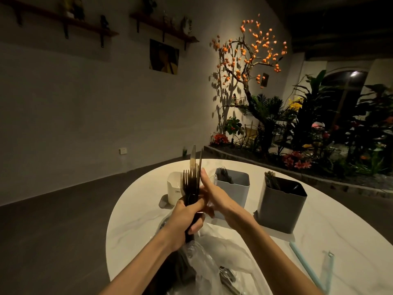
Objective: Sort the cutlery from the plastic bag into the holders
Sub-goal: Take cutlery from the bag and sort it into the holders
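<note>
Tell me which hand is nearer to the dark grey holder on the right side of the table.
The right hand. It reaches across to the bundle of cutlery, with the light grey holder between it and the dark grey holder. The left hand grips the bundle, farther left.

White holder (174, 189), two grey holders (234, 188), dark cutlery (190, 186), white marbled table (136, 220)

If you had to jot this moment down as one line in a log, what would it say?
left hand: grips cutlery bundle upright | right hand: fingers on bundle | plastic bag: on table | three holders: behind hands
</note>
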`<action>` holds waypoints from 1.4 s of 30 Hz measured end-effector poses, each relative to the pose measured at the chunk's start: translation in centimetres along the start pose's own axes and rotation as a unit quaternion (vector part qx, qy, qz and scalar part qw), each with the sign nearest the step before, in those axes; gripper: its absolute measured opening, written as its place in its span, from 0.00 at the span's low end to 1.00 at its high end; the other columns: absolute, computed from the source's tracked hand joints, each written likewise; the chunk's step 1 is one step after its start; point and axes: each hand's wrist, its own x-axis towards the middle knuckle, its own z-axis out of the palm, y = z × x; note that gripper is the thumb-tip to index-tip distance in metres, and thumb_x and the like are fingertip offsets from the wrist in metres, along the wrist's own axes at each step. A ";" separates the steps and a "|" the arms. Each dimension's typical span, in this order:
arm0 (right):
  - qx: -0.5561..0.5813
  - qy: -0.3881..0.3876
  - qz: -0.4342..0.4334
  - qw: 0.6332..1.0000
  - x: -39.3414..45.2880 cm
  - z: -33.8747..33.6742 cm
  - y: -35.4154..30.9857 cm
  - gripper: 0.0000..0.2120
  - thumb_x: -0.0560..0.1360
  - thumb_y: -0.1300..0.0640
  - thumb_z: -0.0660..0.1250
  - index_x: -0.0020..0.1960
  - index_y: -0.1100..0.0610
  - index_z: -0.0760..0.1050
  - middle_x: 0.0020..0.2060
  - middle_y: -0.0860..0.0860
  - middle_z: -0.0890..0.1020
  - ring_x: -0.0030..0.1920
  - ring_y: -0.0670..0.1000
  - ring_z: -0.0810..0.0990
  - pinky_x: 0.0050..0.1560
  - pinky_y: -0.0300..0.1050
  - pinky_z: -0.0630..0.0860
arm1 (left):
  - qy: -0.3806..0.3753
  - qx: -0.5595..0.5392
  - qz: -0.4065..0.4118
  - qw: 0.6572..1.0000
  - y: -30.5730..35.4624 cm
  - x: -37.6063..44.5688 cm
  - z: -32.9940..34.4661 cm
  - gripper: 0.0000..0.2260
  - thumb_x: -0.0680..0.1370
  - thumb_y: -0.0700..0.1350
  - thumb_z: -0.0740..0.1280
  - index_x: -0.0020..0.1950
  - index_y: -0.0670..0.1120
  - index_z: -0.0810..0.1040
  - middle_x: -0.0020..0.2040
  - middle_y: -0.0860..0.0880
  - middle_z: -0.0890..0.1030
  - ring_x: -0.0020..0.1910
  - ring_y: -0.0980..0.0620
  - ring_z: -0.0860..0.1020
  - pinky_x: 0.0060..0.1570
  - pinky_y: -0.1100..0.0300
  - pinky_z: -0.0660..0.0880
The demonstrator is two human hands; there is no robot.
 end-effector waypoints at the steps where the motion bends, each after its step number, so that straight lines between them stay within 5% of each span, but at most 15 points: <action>1: -0.007 -0.008 -0.001 1.000 0.4 0.3 0.0 0.29 0.79 0.31 0.44 0.68 0.42 0.73 0.68 0.48 0.77 0.70 0.54 0.73 0.69 0.50 0.69 | 0.001 -0.013 -0.005 1.000 0.0 0.1 -0.4 0.12 0.84 0.46 0.62 0.51 0.37 0.76 0.28 0.46 0.71 0.19 0.56 0.62 0.21 0.64 0.58; 3: -0.031 -0.026 -0.005 0.999 1.3 0.9 0.2 0.31 0.78 0.29 0.46 0.68 0.43 0.74 0.68 0.51 0.77 0.66 0.53 0.74 0.69 0.54 0.67 | 0.015 -0.047 -0.007 0.999 -0.3 0.6 -1.3 0.10 0.84 0.45 0.62 0.49 0.39 0.75 0.30 0.46 0.70 0.20 0.57 0.62 0.21 0.65 0.58; 6: -0.047 0.017 -0.036 0.998 2.7 0.9 0.6 0.30 0.73 0.28 0.60 0.57 0.52 0.79 0.52 0.60 0.80 0.44 0.47 0.74 0.44 0.42 0.70 | 0.044 -0.122 0.002 0.992 -0.2 1.7 -3.1 0.06 0.83 0.41 0.62 0.49 0.40 0.74 0.31 0.48 0.70 0.21 0.58 0.63 0.19 0.67 0.58; 10: 0.018 0.041 -0.089 0.995 5.5 -0.4 0.5 0.21 0.75 0.42 0.72 0.56 0.57 0.77 0.33 0.51 0.74 0.27 0.43 0.67 0.26 0.35 0.63 | 0.037 -0.098 0.009 0.994 0.7 3.5 -5.6 0.07 0.82 0.44 0.66 0.49 0.41 0.76 0.31 0.48 0.71 0.23 0.56 0.64 0.20 0.66 0.61; 15: -0.047 0.054 -0.134 0.988 9.9 -0.3 -1.1 0.13 0.80 0.50 0.67 0.52 0.61 0.80 0.32 0.52 0.77 0.31 0.45 0.73 0.28 0.35 0.70 | 0.025 -0.028 0.013 0.999 2.5 6.3 -8.2 0.12 0.80 0.50 0.69 0.55 0.42 0.80 0.35 0.47 0.76 0.24 0.55 0.64 0.22 0.65 0.60; 19: -0.134 0.149 -0.165 0.966 14.4 -1.1 -2.2 0.13 0.81 0.49 0.64 0.54 0.59 0.78 0.39 0.52 0.80 0.39 0.48 0.78 0.38 0.42 0.78 | 0.136 0.107 0.049 0.984 2.9 9.2 -10.4 0.15 0.79 0.56 0.68 0.57 0.46 0.81 0.45 0.45 0.84 0.23 0.55 0.65 0.23 0.64 0.62; 22: -0.277 0.151 -0.158 0.936 18.4 -1.1 -1.5 0.15 0.81 0.48 0.63 0.57 0.58 0.78 0.50 0.54 0.83 0.48 0.52 0.81 0.51 0.50 0.81 | 0.159 0.116 0.043 0.980 2.4 10.6 -12.3 0.15 0.80 0.55 0.68 0.54 0.43 0.82 0.32 0.48 0.75 0.24 0.54 0.65 0.24 0.63 0.62; 30: -0.536 0.088 -0.080 0.836 23.7 1.3 2.6 0.15 0.79 0.47 0.63 0.56 0.56 0.80 0.49 0.53 0.84 0.45 0.52 0.81 0.41 0.45 0.76 | 0.108 0.093 0.003 0.990 0.7 11.0 -13.8 0.20 0.78 0.57 0.70 0.53 0.39 0.81 0.29 0.49 0.64 0.26 0.53 0.60 0.28 0.60 0.56; 36: -0.453 0.137 -0.114 0.873 22.9 1.2 2.8 0.21 0.79 0.39 0.62 0.58 0.56 0.77 0.48 0.51 0.83 0.47 0.51 0.81 0.44 0.44 0.74 | 0.062 0.096 -0.005 0.993 0.9 10.1 -13.4 0.17 0.78 0.59 0.68 0.47 0.44 0.79 0.28 0.49 0.65 0.25 0.54 0.61 0.26 0.62 0.58; 39: -0.184 0.102 -0.160 0.965 20.1 0.0 0.0 0.21 0.83 0.42 0.58 0.59 0.59 0.78 0.41 0.52 0.84 0.39 0.48 0.81 0.39 0.41 0.75 | 0.015 0.080 -0.008 0.997 1.5 9.5 -12.5 0.16 0.79 0.57 0.67 0.44 0.44 0.78 0.28 0.49 0.66 0.24 0.54 0.62 0.23 0.65 0.60; 42: 0.048 -0.011 -0.151 0.987 16.2 -1.1 -2.9 0.25 0.81 0.38 0.56 0.62 0.56 0.77 0.50 0.52 0.86 0.47 0.50 0.85 0.46 0.41 0.81 | -0.043 0.036 -0.018 0.998 2.2 9.2 -10.6 0.18 0.78 0.57 0.68 0.47 0.41 0.76 0.28 0.48 0.66 0.23 0.54 0.62 0.24 0.64 0.58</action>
